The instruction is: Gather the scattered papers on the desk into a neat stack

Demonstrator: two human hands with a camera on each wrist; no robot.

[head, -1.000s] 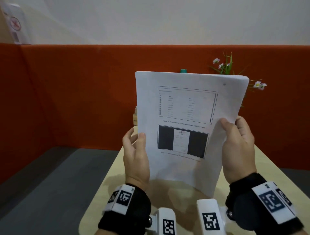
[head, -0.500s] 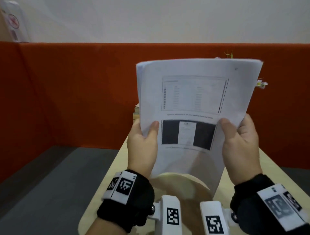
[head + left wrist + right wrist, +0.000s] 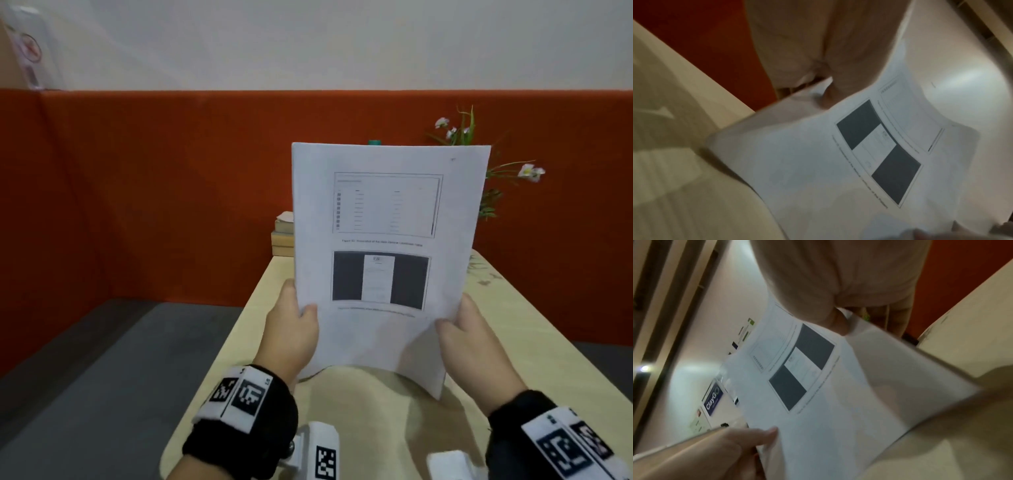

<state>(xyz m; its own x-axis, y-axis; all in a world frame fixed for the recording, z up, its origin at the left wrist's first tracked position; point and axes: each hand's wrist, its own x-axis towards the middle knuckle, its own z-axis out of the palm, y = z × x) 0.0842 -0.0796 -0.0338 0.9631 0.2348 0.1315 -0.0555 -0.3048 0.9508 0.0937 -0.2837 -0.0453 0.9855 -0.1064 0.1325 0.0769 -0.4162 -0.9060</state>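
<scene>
A stack of white printed papers stands upright on the beige desk, its bottom edge bowed on the desk top. The front sheet shows a table and a dark picture. My left hand grips the stack's left edge, thumb on the front. At the right edge my right hand pinches it the same way. In the left wrist view the papers lie under my left hand. The right wrist view shows the papers with my right hand on them, and my left hand's fingers at the far edge.
A pile of books sits at the desk's far end, half hidden by the papers. A plant with white flowers stands at the back right. An orange partition runs behind the desk. Grey floor lies to the left.
The stack rose off the desk half a second ago and has come back down onto its bottom edge. Both hands have slid lower along its sides.
</scene>
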